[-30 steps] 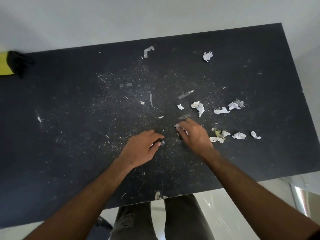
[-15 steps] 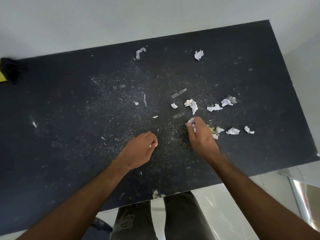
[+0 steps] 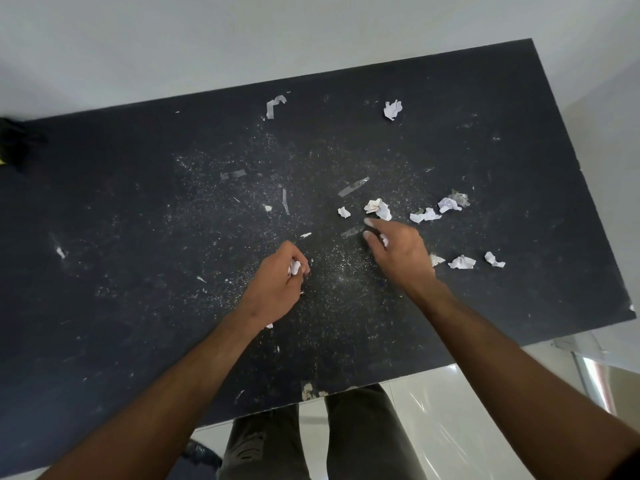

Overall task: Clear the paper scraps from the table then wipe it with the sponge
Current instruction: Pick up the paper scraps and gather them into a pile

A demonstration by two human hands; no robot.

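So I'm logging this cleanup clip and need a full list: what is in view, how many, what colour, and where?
table: one, black, dusted with pale specks, fills the view
crumpled paper scraps: about ten loose, white, mostly right half
far scrap: one, white, near back edge
tape-like strips: several, greyish, centre and back
dark object: one, black with yellow, far left edge, unclear
floor: pale, glossy, below table
legs: two, dark trousers
left hand: holds white scrap
right hand: grips scraps, reaching towards centre

The table [image 3: 138, 237] was black and dotted with fine pale specks. The paper scraps [image 3: 460, 262] were white, some strips grey. The wall [image 3: 207, 36] was off-white.
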